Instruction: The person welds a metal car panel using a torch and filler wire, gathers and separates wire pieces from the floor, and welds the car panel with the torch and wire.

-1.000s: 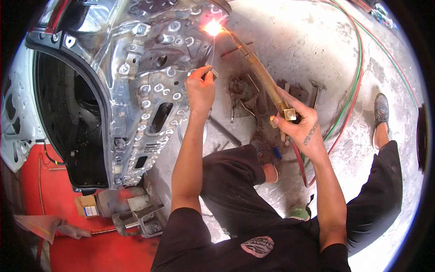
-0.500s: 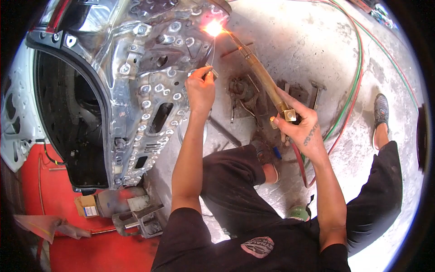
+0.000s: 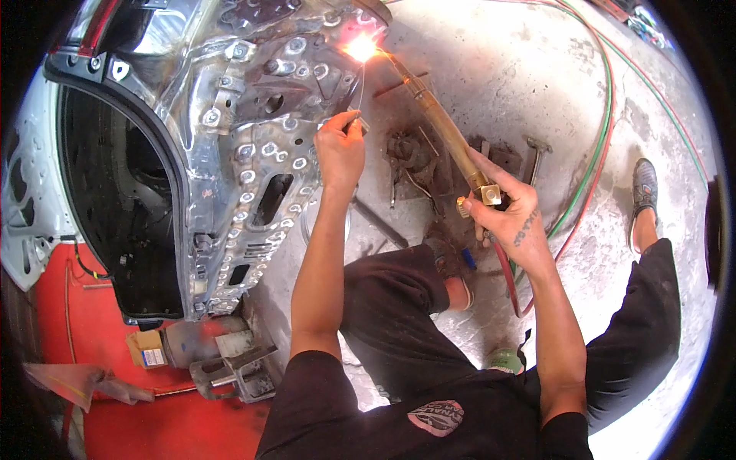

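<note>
My right hand (image 3: 512, 218) is wrapped around the valve end of a brass gas torch (image 3: 443, 123). The torch slants up and left, and its tip meets a glaring flame (image 3: 362, 47) at the edge of a bare metal car body panel (image 3: 257, 103). Between thumb and fingers, my left hand (image 3: 340, 153) pinches a thin filler rod (image 3: 362, 88) that runs up into the glow. Weld spots and holes dot the panel beside that hand. The glare hides the exact contact point between rod, flame and metal.
Green and red hoses (image 3: 611, 107) curve across the concrete floor at right. A hammer (image 3: 537, 157), dark metal parts (image 3: 412, 157) and a bar (image 3: 381, 222) lie below the torch. At lower left are a cardboard box (image 3: 146, 349) and a metal clamp-like fixture (image 3: 239, 372).
Almost nothing differs. Both hands hold their places, and the flame stays on the same spot of the panel edge.
</note>
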Demonstrator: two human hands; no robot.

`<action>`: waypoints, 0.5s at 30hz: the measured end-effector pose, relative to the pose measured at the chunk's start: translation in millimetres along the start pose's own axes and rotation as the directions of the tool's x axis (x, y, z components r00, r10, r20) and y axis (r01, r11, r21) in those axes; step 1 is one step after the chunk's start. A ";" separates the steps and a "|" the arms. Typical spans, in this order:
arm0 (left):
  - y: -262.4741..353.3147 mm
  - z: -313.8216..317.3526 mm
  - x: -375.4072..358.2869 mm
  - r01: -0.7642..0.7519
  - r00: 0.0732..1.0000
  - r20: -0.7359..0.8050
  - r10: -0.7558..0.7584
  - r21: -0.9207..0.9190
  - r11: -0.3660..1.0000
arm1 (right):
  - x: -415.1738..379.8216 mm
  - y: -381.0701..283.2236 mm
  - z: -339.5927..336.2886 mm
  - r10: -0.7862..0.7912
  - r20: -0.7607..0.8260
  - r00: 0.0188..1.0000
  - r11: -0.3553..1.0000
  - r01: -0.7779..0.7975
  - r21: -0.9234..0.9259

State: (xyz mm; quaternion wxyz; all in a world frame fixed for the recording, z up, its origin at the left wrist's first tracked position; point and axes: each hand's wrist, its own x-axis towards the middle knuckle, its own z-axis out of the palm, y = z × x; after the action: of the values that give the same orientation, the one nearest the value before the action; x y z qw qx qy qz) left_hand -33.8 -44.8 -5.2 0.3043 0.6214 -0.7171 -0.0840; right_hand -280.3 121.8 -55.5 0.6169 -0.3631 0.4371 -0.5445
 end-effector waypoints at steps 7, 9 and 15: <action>-9.4 1.7 1.9 -0.043 0.999 -0.016 0.044 0.027 0.999 | 0.6 1.9 -0.7 -0.002 0.003 1.000 1.000 0.002 -0.002; -5.7 0.7 1.0 -0.029 1.000 -0.010 0.029 0.021 0.999 | 0.6 0.8 -0.7 0.002 0.001 1.000 1.000 -0.002 -0.005; 0.8 -0.1 0.6 0.011 1.000 0.009 -0.011 0.004 1.000 | -0.3 1.0 -0.7 0.008 0.005 1.000 1.000 -0.008 0.006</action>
State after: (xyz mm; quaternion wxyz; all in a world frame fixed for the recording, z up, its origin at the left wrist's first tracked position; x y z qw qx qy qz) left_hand -34.4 -45.2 -4.5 0.2995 0.6256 -0.7150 -0.0872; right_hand -280.6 122.2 -56.6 0.6215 -0.3607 0.4352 -0.5423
